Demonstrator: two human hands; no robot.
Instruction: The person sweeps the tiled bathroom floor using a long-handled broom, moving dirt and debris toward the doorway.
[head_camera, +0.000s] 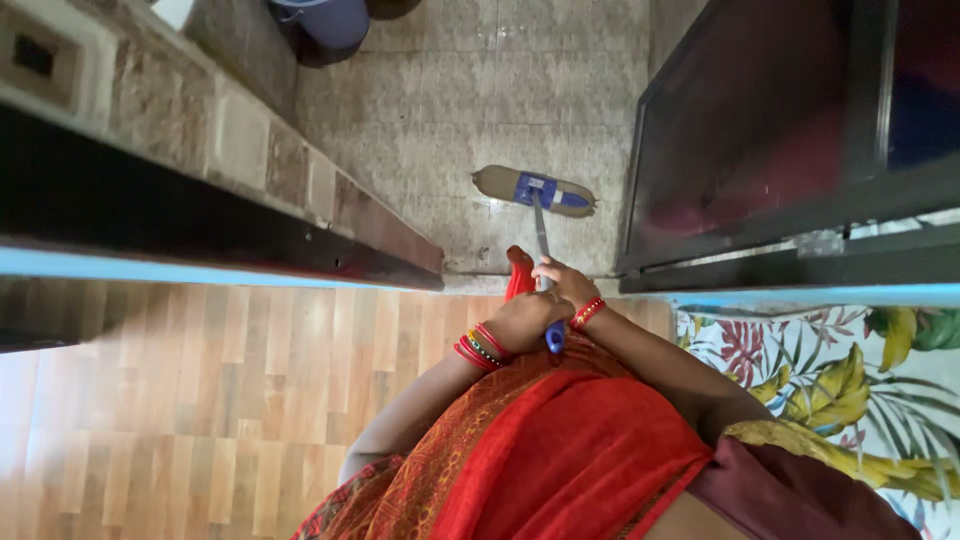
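Observation:
Both hands grip one flat mop. Its metal handle (541, 235) rises from a blue bracket on the long brown pad (533, 190), which lies flat on the pale tiled floor (450, 110). My right hand (560, 282) is wrapped round the handle higher up, towards the pad. My left hand (525, 320) is closed round the blue grip at the handle's end (555, 338). Red bangles circle both wrists. A red and orange garment fills the lower middle of the view.
A stone-faced wall with a dark edge (230, 215) runs along the left. A dark door (780, 130) stands on the right. Wood-pattern floor (180, 400) lies on my side of the threshold. A blue bucket (325, 20) stands far back; a floral fabric (860, 380) is at right.

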